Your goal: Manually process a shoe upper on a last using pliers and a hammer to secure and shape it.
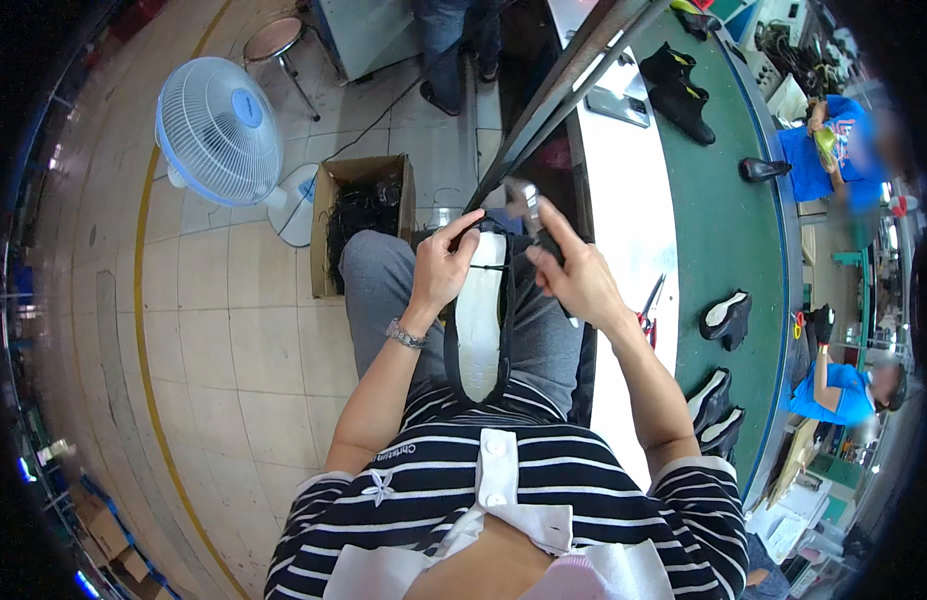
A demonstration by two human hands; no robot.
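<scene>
A black shoe upper (478, 320) rests sole side up between my knees, its long white bottom facing me and a thin dark strand crossing it near the far end. My left hand (446, 265) grips its far left edge, thumb on the white face and fingers at the rim. In my right hand (579, 275) is a hammer (524, 200), its shiny metal head raised just beyond the shoe's far end and slightly blurred. My right fingers wrap its dark handle, and the index finger stretches along it.
A cardboard box (408, 225) of black pieces and a fan (220, 130) stand to the left. A metal post (544, 110) slants ahead. On the right, a white bench (624, 210) holds red-handled scissors (650, 318); a green conveyor (719, 210) carries several shoes. Co-workers sit beyond.
</scene>
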